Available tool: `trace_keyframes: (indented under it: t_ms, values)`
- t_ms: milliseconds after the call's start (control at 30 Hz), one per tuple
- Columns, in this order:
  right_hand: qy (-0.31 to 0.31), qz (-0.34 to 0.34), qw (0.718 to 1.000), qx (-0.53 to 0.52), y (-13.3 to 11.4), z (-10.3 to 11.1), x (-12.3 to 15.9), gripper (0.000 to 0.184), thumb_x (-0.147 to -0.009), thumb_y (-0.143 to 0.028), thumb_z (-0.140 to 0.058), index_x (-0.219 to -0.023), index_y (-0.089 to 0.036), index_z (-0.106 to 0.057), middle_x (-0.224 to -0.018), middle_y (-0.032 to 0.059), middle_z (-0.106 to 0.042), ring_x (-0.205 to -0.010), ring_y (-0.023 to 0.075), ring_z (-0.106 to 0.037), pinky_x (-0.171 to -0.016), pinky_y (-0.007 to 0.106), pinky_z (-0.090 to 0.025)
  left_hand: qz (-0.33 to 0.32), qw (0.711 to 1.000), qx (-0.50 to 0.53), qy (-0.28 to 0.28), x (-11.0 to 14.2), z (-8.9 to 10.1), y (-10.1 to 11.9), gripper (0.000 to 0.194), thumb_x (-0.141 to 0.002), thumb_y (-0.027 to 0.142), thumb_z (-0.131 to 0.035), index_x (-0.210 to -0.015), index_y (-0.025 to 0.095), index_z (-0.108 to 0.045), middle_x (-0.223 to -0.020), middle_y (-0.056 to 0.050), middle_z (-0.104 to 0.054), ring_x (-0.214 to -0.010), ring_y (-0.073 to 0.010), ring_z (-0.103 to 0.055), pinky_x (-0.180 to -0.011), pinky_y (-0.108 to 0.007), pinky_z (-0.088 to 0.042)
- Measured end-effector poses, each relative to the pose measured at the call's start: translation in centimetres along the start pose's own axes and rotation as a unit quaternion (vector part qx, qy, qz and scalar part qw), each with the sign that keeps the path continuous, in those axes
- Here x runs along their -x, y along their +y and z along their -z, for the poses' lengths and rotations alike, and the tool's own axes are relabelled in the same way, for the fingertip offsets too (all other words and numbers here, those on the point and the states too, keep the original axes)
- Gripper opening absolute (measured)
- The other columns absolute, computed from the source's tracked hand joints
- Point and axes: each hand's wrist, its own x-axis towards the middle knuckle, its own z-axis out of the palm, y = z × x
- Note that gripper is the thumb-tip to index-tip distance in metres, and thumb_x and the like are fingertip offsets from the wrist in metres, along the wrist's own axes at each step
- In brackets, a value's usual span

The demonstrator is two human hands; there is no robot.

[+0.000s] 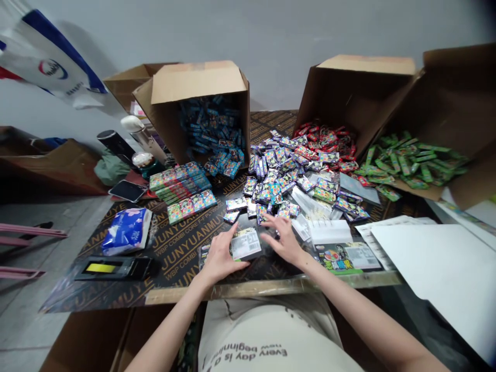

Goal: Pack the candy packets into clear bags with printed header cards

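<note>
Flat printed package (pixel 247 248), one: dark, with a pale printed panel; lying on the bench (pixel 186 243) near its front edge, between the two hands.

Left hand (pixel 220 257): over the package's left part, thumb and forefinger set wide apart; whether it grips or merely presses cannot be told.
Right hand (pixel 285 240): at the package's right side, fingers parted and loosely bent, nothing seen held; contact uncertain.

Step in hand, as judged: positioning and steadying the package. The next move would seem to call for a firm left hold, leaving the right fingers free to work the package's edge.

Small purple-and-white packets (pixel 267 168), many: loose heap just beyond the hands, a few of other colours mixed in.
Second printed package (pixel 344 257), similar: right of the right hand, near the bench's front edge.
Stacked packet rows (pixel 182 182), multicoloured: left of the heap.

Cartons, open towards the hands: one with blue packets (pixel 217 132), one with red packets (pixel 329 142), one with green packets (pixel 406 163).

White sheets (pixel 430 258): right end.
Blue tissue pack (pixel 124 231) and black case (pixel 134 268) with yellow strip: left end.
</note>
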Motion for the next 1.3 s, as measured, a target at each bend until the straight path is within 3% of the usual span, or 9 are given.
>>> trace_keyframes:
  t_ms: [167, 333, 400, 500, 600, 767, 867, 1100, 1300]
  values:
    - [-0.001, 0.000, 0.977, 0.212, 2.2, -2.1, -3.9, 0.054, -0.077, -0.025, -0.055, -0.130, -0.018, -0.043, -0.101, 0.0129, -0.060, -0.098, 0.0285, -0.048, -0.083, 0.043, -0.031, 0.017, 0.997, -0.067, -0.029, -0.5, -1.1, -1.0, 0.097, -0.047, 0.046, -0.077, -0.132, 0.021, -0.038, -0.113, -0.010, -0.055, -0.106, -0.0300, -0.047, -0.092, -0.044, -0.032]
    - [0.058, 0.014, 0.996, 0.060, 1.5, -0.5, -3.5, 0.047, -0.076, -0.010, -0.046, -0.122, -0.017, -0.052, -0.095, 0.0100, -0.064, -0.091, 0.0249, -0.053, -0.083, 0.043, -0.038, 0.139, 0.976, 0.161, 0.044, -1.4, -0.8, -0.4, 0.069, -0.061, 0.059, -0.064, -0.116, 0.019, -0.054, -0.110, -0.011, -0.057, -0.105, -0.0274, -0.051, -0.094, -0.045, -0.035]
    - [0.045, 0.030, 0.994, -0.092, 0.7, 1.0, -2.4, 0.040, -0.076, -0.014, -0.049, -0.113, -0.022, -0.058, -0.099, 0.0059, -0.065, -0.093, 0.0225, -0.055, -0.084, 0.041, -0.041, 0.222, 0.901, 0.373, 0.020, -1.8, -0.3, 0.5, 0.061, -0.072, 0.060, -0.052, -0.113, 0.015, -0.056, -0.104, -0.012, -0.060, -0.094, -0.0237, -0.058, -0.088, -0.042, -0.042]
    - [-0.061, 0.046, 0.965, -0.252, 0.1, 2.8, -1.0, 0.029, -0.075, -0.015, -0.048, -0.097, -0.024, -0.065, -0.101, 0.0030, -0.066, -0.103, 0.0214, -0.056, -0.089, 0.040, -0.043, 0.252, 0.738, 0.606, -0.159, -2.2, 0.0, 2.1, 0.052, -0.074, 0.052, -0.056, -0.108, 0.013, -0.058, -0.090, -0.010, -0.064, -0.072, -0.0183, -0.063, -0.074, -0.037, -0.050]
    - [-0.068, 0.032, 0.966, -0.247, 0.3, 3.5, -0.1, 0.032, -0.074, -0.011, -0.044, -0.095, -0.025, -0.065, -0.114, 0.0024, -0.061, -0.118, 0.0219, -0.046, -0.099, 0.046, -0.034, 0.234, 0.687, 0.652, -0.218, -2.5, -0.8, 3.4, 0.039, -0.062, 0.030, -0.073, -0.096, 0.012, -0.063, -0.080, -0.006, -0.065, -0.058, -0.0116, -0.059, -0.061, -0.028, -0.051]
    - [-0.009, 0.014, 0.995, -0.102, 0.3, 2.4, 1.1, 0.073, -0.067, -0.033, -0.063, -0.133, -0.022, -0.035, -0.140, 0.0102, -0.033, -0.129, 0.0284, -0.029, -0.104, 0.050, -0.021, 0.283, 0.710, 0.640, -0.069, -3.0, -3.2, 4.7, 0.039, -0.056, 0.026, -0.078, -0.088, 0.011, -0.063, -0.079, -0.005, -0.067, -0.059, -0.0117, -0.060, -0.059, -0.026, -0.051]
    - [-0.011, 0.041, 0.998, -0.045, -0.4, 1.1, 1.5, 0.086, -0.060, -0.036, -0.068, -0.135, -0.022, -0.029, -0.134, 0.0111, -0.039, -0.125, 0.0299, -0.033, -0.102, 0.048, -0.023, 0.276, 0.729, 0.623, -0.065, -2.9, -3.8, 4.9, 0.045, -0.055, 0.029, -0.078, -0.093, 0.011, -0.061, -0.077, -0.005, -0.067, -0.062, -0.0141, -0.062, -0.062, -0.028, -0.051]
    - [0.040, 0.025, 0.999, 0.003, 1.0, 0.7, 1.9, 0.074, -0.059, -0.034, -0.067, -0.127, -0.024, -0.038, -0.119, 0.0091, -0.051, -0.113, 0.0294, -0.044, -0.099, 0.048, -0.022, 0.050, 0.989, 0.139, -0.007, -1.2, -1.4, 0.5, 0.087, -0.048, 0.040, -0.078, -0.126, 0.022, -0.047, -0.123, -0.012, -0.052, -0.115, -0.0313, -0.045, -0.100, -0.048, -0.029]
    - [-0.022, 0.030, 0.999, 0.020, 2.0, 0.7, 2.3, 0.075, -0.064, -0.038, -0.068, -0.129, -0.024, -0.034, -0.124, 0.0095, -0.051, -0.116, 0.0294, -0.044, -0.101, 0.052, -0.015, -0.035, 0.998, -0.029, -0.054, -0.4, -0.8, -1.2, 0.100, -0.054, 0.029, -0.072, -0.140, 0.022, -0.020, -0.120, -0.010, -0.051, -0.110, -0.0271, -0.046, -0.099, -0.045, -0.027]
